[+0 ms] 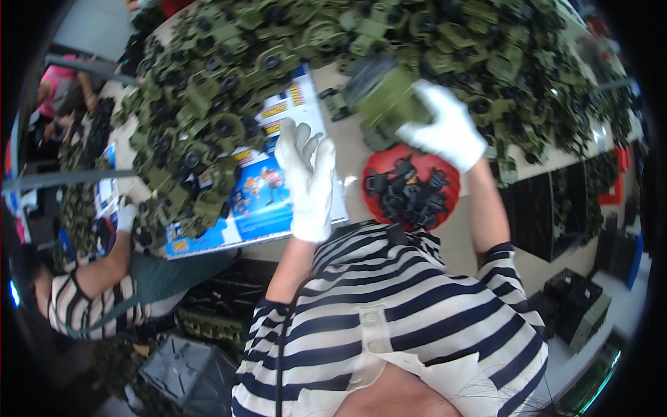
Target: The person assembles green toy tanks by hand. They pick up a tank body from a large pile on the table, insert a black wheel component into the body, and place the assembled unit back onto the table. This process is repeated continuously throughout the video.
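Note:
My left hand [306, 182], in a white glove, is held above a blue and white printed cardboard sheet [244, 224]. Its fingers are stretched out and nothing is in them. My right hand [448, 131], also white-gloved, grips a green toy vehicle [392, 99] between thumb and fingers; motion blurs the toy. Just below that hand, a red bowl [374, 165] holds several small black plastic parts. A smaller dark green piece [336, 104] lies on the table to the left of the blurred toy.
Heaped green toy vehicles [229, 83] with black wheels cover the table's far side and left. At left a co-worker's gloved hand [126, 215] is by another pile. Dark crates [542, 208] stand at right, and a grey plastic-covered box [177, 368] is at lower left.

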A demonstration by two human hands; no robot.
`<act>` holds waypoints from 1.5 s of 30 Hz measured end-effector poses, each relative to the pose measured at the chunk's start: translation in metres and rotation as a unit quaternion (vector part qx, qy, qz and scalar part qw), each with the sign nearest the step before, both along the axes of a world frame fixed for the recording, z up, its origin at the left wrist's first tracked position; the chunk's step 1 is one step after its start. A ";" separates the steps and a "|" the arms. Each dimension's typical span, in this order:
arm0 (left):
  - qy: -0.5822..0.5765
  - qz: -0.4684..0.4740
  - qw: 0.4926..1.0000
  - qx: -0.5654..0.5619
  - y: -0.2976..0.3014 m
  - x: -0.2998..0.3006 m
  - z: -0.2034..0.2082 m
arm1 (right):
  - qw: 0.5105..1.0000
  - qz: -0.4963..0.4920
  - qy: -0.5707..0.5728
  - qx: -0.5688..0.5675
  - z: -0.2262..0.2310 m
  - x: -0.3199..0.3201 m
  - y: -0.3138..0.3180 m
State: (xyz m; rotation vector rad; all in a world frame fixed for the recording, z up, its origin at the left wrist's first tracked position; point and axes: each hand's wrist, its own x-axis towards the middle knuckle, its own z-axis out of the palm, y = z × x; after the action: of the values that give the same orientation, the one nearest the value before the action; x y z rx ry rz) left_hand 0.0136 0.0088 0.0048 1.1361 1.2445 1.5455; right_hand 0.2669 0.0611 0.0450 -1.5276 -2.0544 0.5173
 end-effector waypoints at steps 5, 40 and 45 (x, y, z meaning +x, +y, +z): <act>0.415 0.248 0.874 0.040 0.057 -0.079 -0.015 | 0.939 -0.162 -0.164 0.257 0.001 0.042 0.060; 0.470 -0.264 0.805 -0.247 -0.010 -0.094 -0.073 | 0.970 -0.206 -0.080 -0.105 -0.173 0.018 -0.052; 0.336 -0.223 0.879 -0.255 0.024 -0.062 -0.140 | 0.990 -0.021 -0.140 0.020 -0.172 0.002 -0.076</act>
State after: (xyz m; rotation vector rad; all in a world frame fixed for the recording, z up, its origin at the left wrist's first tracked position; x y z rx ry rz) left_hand -0.0482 0.0324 -0.1348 1.5051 1.5586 0.4212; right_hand 0.2690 -0.0145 -0.1270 -1.6966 -2.2176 0.2547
